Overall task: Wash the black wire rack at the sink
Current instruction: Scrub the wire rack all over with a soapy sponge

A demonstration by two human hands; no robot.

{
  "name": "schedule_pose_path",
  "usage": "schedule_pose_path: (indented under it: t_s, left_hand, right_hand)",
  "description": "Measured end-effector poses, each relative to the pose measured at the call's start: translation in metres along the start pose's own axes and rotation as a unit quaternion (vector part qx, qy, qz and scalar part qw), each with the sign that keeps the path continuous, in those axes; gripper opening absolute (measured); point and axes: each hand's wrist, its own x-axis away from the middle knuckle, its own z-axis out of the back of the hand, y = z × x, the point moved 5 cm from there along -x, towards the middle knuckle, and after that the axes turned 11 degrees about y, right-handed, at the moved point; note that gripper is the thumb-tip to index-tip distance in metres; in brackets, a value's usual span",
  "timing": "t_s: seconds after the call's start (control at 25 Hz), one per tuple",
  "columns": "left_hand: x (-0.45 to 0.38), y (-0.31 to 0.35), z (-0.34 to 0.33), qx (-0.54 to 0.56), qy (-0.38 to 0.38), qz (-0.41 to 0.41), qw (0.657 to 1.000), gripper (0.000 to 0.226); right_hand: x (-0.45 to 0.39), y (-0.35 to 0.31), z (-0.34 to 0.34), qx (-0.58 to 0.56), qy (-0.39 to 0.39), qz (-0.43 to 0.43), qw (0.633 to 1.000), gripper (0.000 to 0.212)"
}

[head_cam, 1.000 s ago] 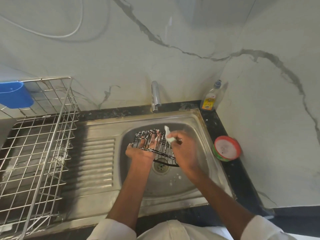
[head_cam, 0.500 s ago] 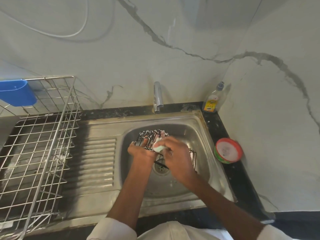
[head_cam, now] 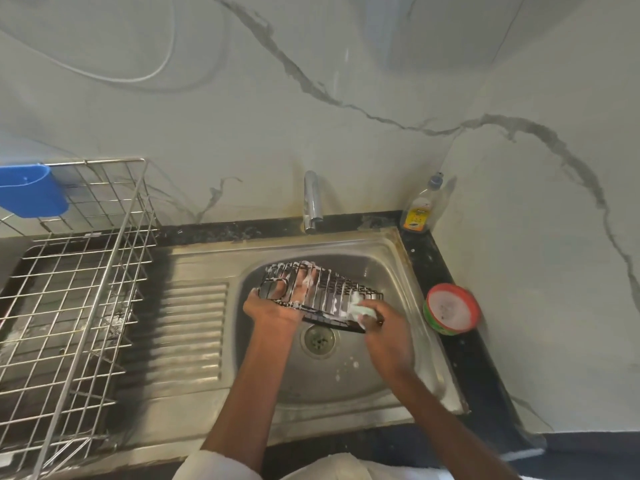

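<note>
Midway through a wash, by the look of it: scrubbing under way, rinsing not yet begun, no water seen running from the tap (head_cam: 312, 202) at the back edge of the sink (head_cam: 398, 258).

Held over the basin, above the drain (head_cam: 318, 338) and toward the back, the black wire rack (head_cam: 322, 292), tilted, its far end raised. Thin dark bars in close rows inside a heavier frame, streaked white with suds along most of the wires, thickest at the back and the middle. Lather on nearly all of it suggests the soaping is well advanced; rinsing and setting it to dry on the steel drainer (head_cam: 69, 306) over the sink's left side are left, judging by the foam.

Left hand (head_cam: 277, 308) clamped on the rack's near left corner, fingers threaded up through the bars. Right hand (head_cam: 384, 336) closed round a pale green scrub pad (head_cam: 362, 310), pressed to the rack's near right edge; blurred there, so exact contact hard to make out.

On the counter's right edge, a soap tub (head_cam: 450, 308); in the back right corner, a bottle (head_cam: 420, 211).
</note>
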Motion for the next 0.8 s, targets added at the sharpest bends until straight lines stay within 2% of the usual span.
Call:
schedule_pose_path:
  t_s: [0.08,0.16,0.24,0.32,0.36,0.44,0.52,0.6,0.72,0.8]
  left_hand:
    - [0.0,-0.001,0.006,-0.016,0.019,-0.01,1.0,0.06]
    - [0.001,-0.004,0.009,0.003,0.03,-0.013,0.999,0.06]
    - [-0.002,-0.003,0.008,0.029,0.04,-0.024,0.999,0.062]
    - [0.002,-0.001,0.008,0.021,0.033,-0.025,0.999,0.061]
    - [0.004,-0.001,0.007,0.021,0.03,-0.017,0.999,0.061]
    - [0.014,-0.001,0.005,0.029,0.021,-0.008,0.999,0.061]
    - [0.021,0.001,0.003,0.023,0.011,-0.016,1.0,0.063]
    - [0.02,0.004,0.001,0.003,0.022,-0.026,0.999,0.061]
    - [0.018,0.003,-0.003,-0.027,0.013,-0.001,1.0,0.068]
    - [0.019,0.001,-0.006,-0.044,-0.006,0.019,0.999,0.071]
  right_hand:
    - [-0.007,0.026,-0.002,0.047,0.016,-0.053,0.997,0.028]
    - [-0.002,0.015,-0.011,0.055,0.044,-0.05,0.996,0.03]
    - [0.008,-0.025,-0.025,-0.003,0.03,0.03,0.999,0.036]
    - [0.022,-0.058,-0.033,-0.098,-0.01,0.134,0.986,0.041]
    - [0.021,-0.06,-0.032,-0.131,-0.023,0.153,0.979,0.041]
    - [0.009,-0.035,-0.025,-0.125,-0.018,0.101,0.987,0.038]
    - [0.0,0.009,-0.013,-0.031,-0.002,-0.01,0.999,0.032]
    - [-0.007,0.041,-0.005,0.048,-0.001,-0.089,0.995,0.028]
    - [-0.025,0.029,-0.003,-0.008,0.017,-0.075,0.997,0.026]
    - [-0.039,0.006,-0.008,-0.049,-0.019,-0.025,0.998,0.018]
